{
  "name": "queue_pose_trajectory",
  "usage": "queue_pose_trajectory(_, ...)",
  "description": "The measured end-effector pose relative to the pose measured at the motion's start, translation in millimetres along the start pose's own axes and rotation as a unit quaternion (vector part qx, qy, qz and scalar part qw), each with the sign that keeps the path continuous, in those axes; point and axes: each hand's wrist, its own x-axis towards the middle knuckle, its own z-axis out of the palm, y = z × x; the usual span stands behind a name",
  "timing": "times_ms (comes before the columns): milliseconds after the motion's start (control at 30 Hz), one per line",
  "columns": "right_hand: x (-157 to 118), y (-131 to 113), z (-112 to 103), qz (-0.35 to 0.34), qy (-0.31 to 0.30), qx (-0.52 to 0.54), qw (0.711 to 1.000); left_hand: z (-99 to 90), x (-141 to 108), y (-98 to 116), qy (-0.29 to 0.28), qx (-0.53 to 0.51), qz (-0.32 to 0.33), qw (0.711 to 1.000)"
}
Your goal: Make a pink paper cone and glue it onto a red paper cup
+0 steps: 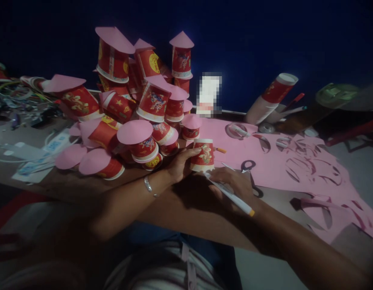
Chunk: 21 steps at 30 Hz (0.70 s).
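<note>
My left hand (181, 163) is wrapped round the side of a red paper cup (204, 155) with a gold pattern. The cup is upside down, its pale base on top. Its lower rim looks uneven where my right hand (233, 183) is close by. In that hand lies a slim white pen (235, 199) with an orange end, its tip near the cup's lower edge. Black-handled scissors (248, 165) rest just beyond my right hand, partly hidden by it. An orange pencil-like stick (220, 150) shows behind the cup.
Several red cups with pink paper cones (135, 132) are heaped at the left. Cut pink paper sheets (274, 173) cover the table's right side. A stack of paper cups (272, 98) leans at the back. Cables (20, 90) and a power strip (26, 155) lie at the far left.
</note>
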Motion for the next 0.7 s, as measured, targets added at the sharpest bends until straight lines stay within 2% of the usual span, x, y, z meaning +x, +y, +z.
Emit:
queue_pose_trajectory(267, -4.0, 2.1, 0.2, -0.013, -0.023, 0.012, 1.0, -0.9, -2.2, -3.4, 0.022, 0.032, 0.015, 0.999)
queue_pose_trajectory(533, -1.9, -2.4, 0.4, 0.015, 0.016, -0.02, 1.0, -1.4, -1.6, -2.4, 0.05, 0.043, 0.048, 0.997)
queue_pose_trajectory(700, -0.6, -2.2, 0.5, 0.029, -0.015, -0.021, 0.999, -0.6, -1.4, -2.9, 0.058, 0.043, 0.054, 0.996)
